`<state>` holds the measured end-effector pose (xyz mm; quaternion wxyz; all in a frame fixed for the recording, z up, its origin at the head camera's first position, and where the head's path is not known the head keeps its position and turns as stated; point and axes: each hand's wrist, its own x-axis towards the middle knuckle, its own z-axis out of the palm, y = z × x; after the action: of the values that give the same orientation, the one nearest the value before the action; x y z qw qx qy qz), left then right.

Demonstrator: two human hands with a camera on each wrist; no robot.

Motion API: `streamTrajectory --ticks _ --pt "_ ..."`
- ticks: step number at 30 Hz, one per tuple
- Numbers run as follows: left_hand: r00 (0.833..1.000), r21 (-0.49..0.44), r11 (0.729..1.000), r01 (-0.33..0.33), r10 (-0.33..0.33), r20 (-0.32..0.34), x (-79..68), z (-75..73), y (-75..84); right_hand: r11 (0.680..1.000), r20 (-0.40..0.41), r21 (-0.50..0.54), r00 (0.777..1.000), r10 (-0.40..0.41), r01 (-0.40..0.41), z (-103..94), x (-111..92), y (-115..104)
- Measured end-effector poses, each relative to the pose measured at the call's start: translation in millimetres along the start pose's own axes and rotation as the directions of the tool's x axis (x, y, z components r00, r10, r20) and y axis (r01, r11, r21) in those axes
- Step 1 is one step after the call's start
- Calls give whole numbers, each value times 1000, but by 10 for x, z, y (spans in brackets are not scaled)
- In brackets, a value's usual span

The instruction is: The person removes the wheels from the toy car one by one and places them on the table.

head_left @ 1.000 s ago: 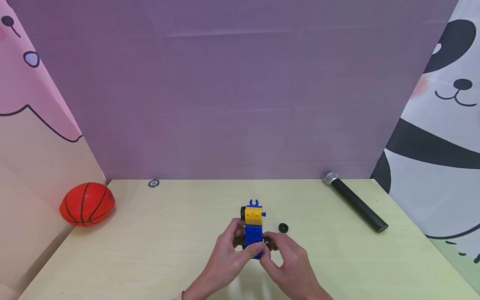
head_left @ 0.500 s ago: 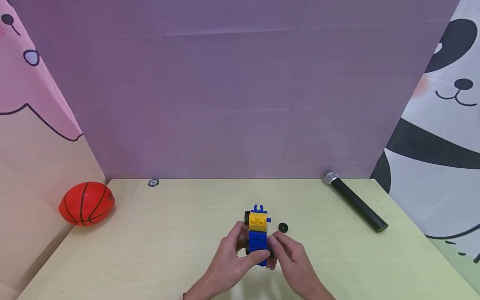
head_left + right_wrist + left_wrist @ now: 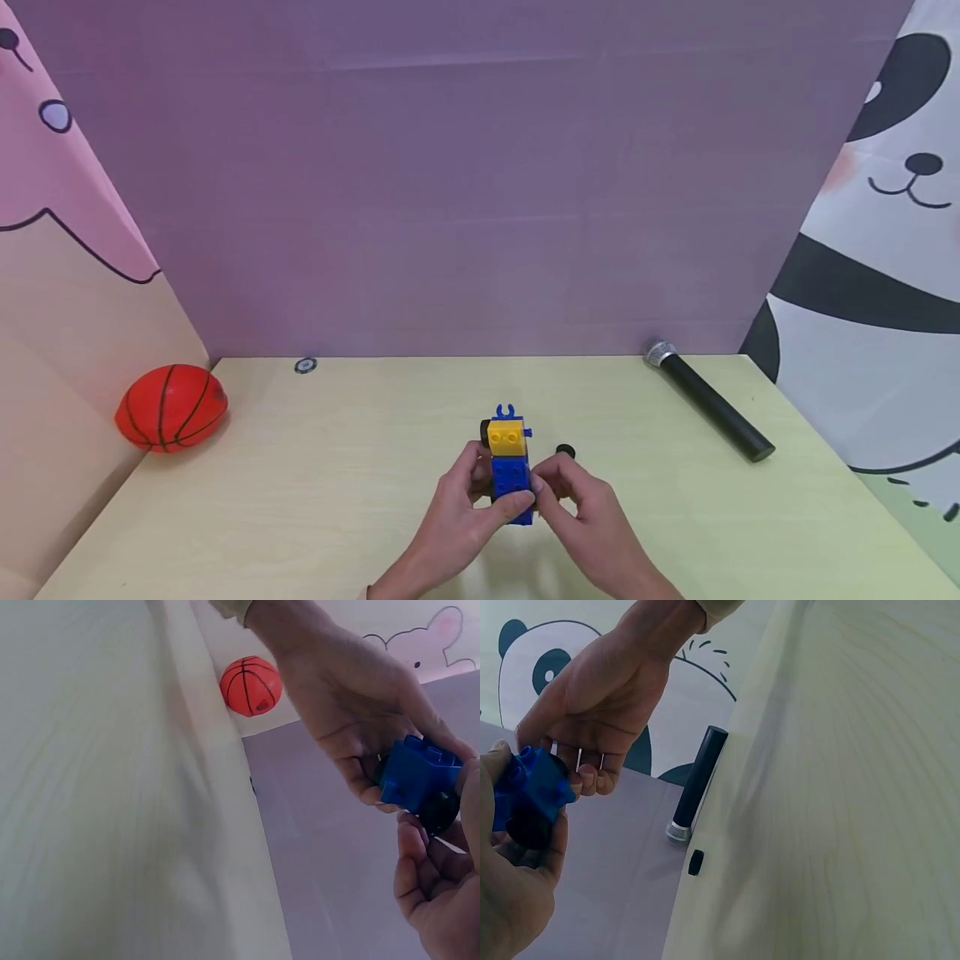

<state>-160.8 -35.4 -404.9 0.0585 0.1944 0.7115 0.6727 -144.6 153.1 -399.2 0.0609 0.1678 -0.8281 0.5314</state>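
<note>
My left hand (image 3: pixel 465 508) grips a toy car of building blocks (image 3: pixel 510 473), thumb across its lower front and fingers behind. The car stands on end above the table, with a yellow block (image 3: pixel 506 437) over blue ones and a blue clip on top. A black wheel sits at its upper left; the upper right peg is bare. My right hand (image 3: pixel 588 517) pinches at the car's lower right side, on a black wheel (image 3: pixel 439 812) that shows in the right wrist view. From the head view, its fingertips hide that wheel. Just beyond them lies a loose black wheel (image 3: pixel 566 451).
A black microphone (image 3: pixel 712 404) lies at the back right of the pale wooden table (image 3: pixel 262 500). At the left edge rests a red toy ball (image 3: pixel 172 408) with black lines. One small round chip (image 3: pixel 306 365) is by the back edge.
The car shifted slightly right and toward me, then back left. My right fingers moved up over the lower right wheel, which showed earlier. The right hand now partly covers the loose wheel.
</note>
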Motion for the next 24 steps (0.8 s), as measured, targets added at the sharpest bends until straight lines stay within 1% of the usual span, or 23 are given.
streamTrajectory --ticks 1,3,5,7,9,11,13,15,17,19,21,24 --pt "1000 1 1000 1 -1 -1 0 -2 -1 998 -5 -39 999 -52 51 -1 -3 2" --pt "1000 6 1000 -6 5 5 -4 -3 2 986 -11 -111 992 -129 127 2 -11 0" --pt "1000 11 1000 -18 18 12 -11 -1 5 973 -9 -160 985 -170 166 4 -16 -9" --pt "999 9 999 -38 37 21 -19 1 10 973 3 -166 987 -163 161 -2 -14 -24" --pt "998 11 998 -59 59 26 -23 1 14 983 23 -138 993 -116 118 -19 -4 -37" --pt "996 18 996 -82 81 31 -31 -2 18 990 59 -106 995 -83 89 -43 3 -29" --pt "995 30 995 -98 97 33 -41 -7 23 995 93 -73 994 -62 68 -60 6 -12" --pt "994 50 993 -105 104 33 -51 -10 26 996 109 -63 993 -50 57 -63 -3 7" --pt "994 71 991 -110 108 34 -57 -9 34 996 100 -69 994 -44 51 -48 -23 12" --pt "994 94 990 -107 105 29 -53 -5 36 993 68 -92 996 -63 69 -26 -45 1" --pt "994 116 987 -111 109 20 -43 0 33 989 32 -128 997 -73 77 1 -57 -22" --pt "994 136 985 -106 107 -1 -32 4 27 979 0 -180 996 -94 93 32 -60 -47"
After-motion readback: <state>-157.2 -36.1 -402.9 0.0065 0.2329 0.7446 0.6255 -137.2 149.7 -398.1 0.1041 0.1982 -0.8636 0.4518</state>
